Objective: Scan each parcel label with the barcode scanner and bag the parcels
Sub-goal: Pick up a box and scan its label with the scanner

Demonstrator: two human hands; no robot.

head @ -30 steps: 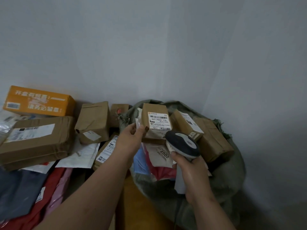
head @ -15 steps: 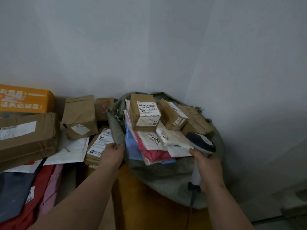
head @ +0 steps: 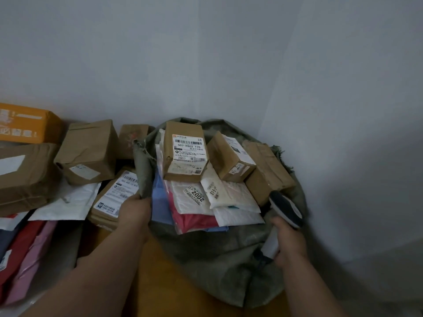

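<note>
Left hand (head: 135,209): fingers curled round the near-left rim of the sack (head: 206,252), gripping a fold of cloth. Right hand (head: 287,242): wrapped round the handle of the scanner (head: 285,209), head tilted up and away from the labels.

Sack: soft woven cloth, limp, sags where unsupported. Judged: hold at the rim, both sides, or the mouth collapses.

Just beyond the left hand, inside the sack mouth:
- top box (head: 185,152), label facing up, lying on the mailers. Stiff card, looks light; take by the two long sides.
- 2 more boxes past it, toward the right hand: one labelled (head: 230,157), one plain-sided (head: 266,170).
- white padded mailers (head: 194,197), 3 visible; soft, probably slick.
- red (head: 194,221) and blue (head: 160,202) poly bags under them, 1 each seen; floppy, pinch at an edge.

Left of the left hand, outside the sack:
- flat labelled box (head: 114,197), touching the hand's left side.
- 4 brown or orange boxes farther out; nearest (head: 88,152).
- white envelope (head: 66,202), 1.
- soft bags (head: 25,252) at far left, red, pink and dark; count unclear.

Judged: sack near full, heap stands above the rim and may slide.
</note>
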